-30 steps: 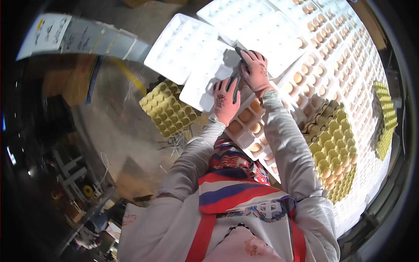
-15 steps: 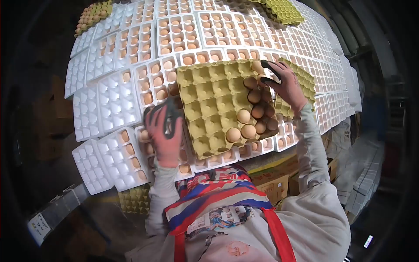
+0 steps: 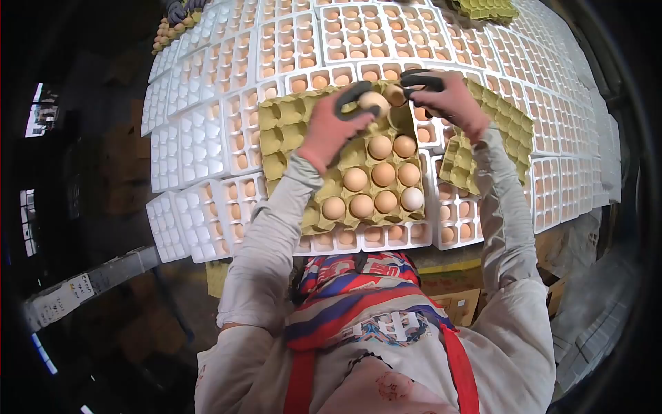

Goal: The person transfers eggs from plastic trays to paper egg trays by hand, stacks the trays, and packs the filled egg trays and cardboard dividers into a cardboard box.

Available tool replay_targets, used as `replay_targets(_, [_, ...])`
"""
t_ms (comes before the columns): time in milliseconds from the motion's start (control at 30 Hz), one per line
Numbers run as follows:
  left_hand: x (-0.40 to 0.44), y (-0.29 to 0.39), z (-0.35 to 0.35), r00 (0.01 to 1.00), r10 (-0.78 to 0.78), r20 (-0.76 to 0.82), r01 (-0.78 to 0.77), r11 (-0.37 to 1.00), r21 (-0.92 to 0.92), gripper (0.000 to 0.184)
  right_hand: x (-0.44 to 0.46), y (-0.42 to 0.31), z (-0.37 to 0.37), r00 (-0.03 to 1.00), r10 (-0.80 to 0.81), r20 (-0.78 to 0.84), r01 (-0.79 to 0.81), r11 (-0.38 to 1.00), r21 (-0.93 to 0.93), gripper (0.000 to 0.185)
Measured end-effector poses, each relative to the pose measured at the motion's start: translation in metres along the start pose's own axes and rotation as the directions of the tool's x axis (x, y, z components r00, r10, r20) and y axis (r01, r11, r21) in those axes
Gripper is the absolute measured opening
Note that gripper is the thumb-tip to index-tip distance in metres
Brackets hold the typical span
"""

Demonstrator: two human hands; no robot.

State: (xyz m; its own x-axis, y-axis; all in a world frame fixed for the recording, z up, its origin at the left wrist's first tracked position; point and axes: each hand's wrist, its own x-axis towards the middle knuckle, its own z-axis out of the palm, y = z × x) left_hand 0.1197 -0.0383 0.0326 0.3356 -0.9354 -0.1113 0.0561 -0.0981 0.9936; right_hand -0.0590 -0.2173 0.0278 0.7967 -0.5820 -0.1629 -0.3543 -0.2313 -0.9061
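A yellow-green pulp egg tray (image 3: 281, 138) lies on white egg trays, with several brown eggs (image 3: 384, 174) and one paler egg (image 3: 412, 199) in its lower right cells. My left hand (image 3: 334, 124), in a pink glove with dark fingertips, is closed around an egg (image 3: 373, 103) above the tray's upper part. Just right of it, my right hand (image 3: 445, 100), gloved alike, has its fingers closed on another egg (image 3: 395, 95) by the tray's top right corner. The left side of the pulp tray shows bare cells.
White trays (image 3: 286, 45) filled with eggs cover most of the table; bare white ones (image 3: 200, 141) lie to the left. A second pulp tray (image 3: 507, 124) rests at the right, another (image 3: 486, 8) farther back. At the top left, another person's gloved hand (image 3: 176, 12) is over eggs.
My left hand has moved from beside the pulp tray up and right over it, and now holds an egg. Fewer eggs sit in the tray's upper right. Another person's hand has appeared at top left.
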Motion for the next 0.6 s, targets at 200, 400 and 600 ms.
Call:
replay_targets(200, [-0.020,-0.028,-0.056,0.921,0.388,-0.039,-0.386,0.922,0.041,0.039,0.010,0.010,0.013,0.950,-0.309,0.037,0.281,0.798,-0.533,0.053])
replay_targets(400, [-0.048,-0.007,-0.005,0.931,0.134,0.340,-0.361,0.191,0.913,0.050,-0.055,0.006,-0.001,0.995,-0.027,0.096,-0.043,0.754,0.656,0.058])
replay_targets(600, [-0.052,0.002,-0.007,0.932,-0.209,0.296,-0.265,0.162,0.950,0.057,-0.058,-0.022,0.044,0.956,-0.165,0.242,0.288,0.376,-0.881,0.043])
